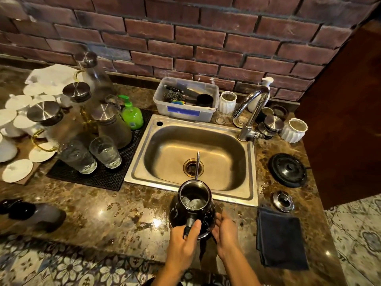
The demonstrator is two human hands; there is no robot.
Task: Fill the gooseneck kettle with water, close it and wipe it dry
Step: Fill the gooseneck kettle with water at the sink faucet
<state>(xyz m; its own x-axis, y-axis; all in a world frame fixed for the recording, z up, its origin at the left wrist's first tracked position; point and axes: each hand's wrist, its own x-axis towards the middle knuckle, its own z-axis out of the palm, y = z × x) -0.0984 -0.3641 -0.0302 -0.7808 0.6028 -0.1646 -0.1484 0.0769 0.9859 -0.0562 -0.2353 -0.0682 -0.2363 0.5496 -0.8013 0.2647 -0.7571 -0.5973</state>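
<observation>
Black steel gooseneck kettle [192, 205] at worktop [123, 213] front edge, lidless, some water inside. Left grip [182, 242] clamped on handle [190, 220]; right grip [224, 230] flat against body. Remaining, likely: lidding, wiping with dark folded cloth [281, 238].

Burying most of the handle [190, 221] of the gooseneck kettle [193, 203] under the left hand [182, 244]; masking the kettle's base behind that and the right hand [224, 232]. Cropping both forearms [239, 269] at the bottom edge. Blurring a dark object [26, 213] at left beyond recognition. Cutting white dishes [7, 150] at the left edge.
</observation>
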